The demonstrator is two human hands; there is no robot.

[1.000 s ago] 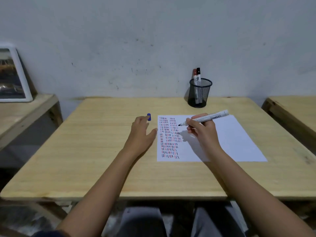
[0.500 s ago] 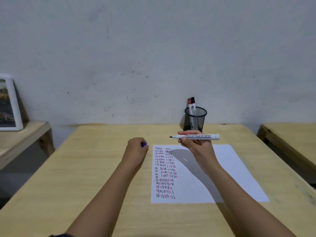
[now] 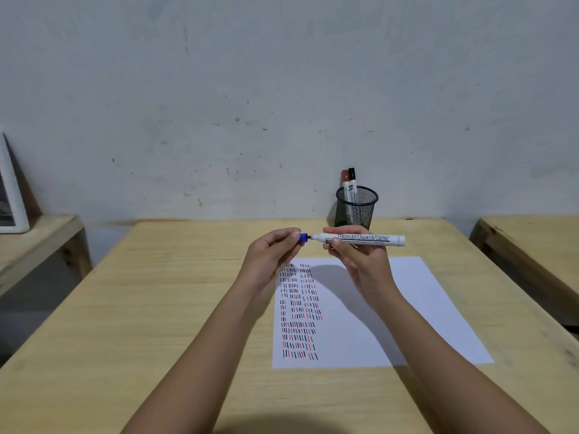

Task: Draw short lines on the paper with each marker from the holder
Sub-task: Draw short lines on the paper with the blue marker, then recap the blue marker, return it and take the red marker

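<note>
My right hand [image 3: 360, 261] holds a white board marker [image 3: 363, 239] level above the table, its tip pointing left. My left hand [image 3: 272, 252] pinches the blue cap [image 3: 303, 239], whose mouth is right at the marker's tip. Below them lies a white sheet of paper [image 3: 407, 308] with columns of short black, red and blue lines on its left side. A black mesh holder [image 3: 356, 208] stands at the table's far edge with a red-capped marker [image 3: 345, 183] and a black-capped marker [image 3: 352, 181] upright in it.
The wooden table [image 3: 156, 308] carries the paper and holder. A second wooden table [image 3: 532, 239] stands to the right, and a lower one [image 3: 40, 233] to the left bears a white picture frame [image 3: 9, 195]. A grey wall is behind.
My left hand took the blue cap off the table and raised it. My right hand lifted the marker from the paper, turned it level, and the two have come together tip to cap.
</note>
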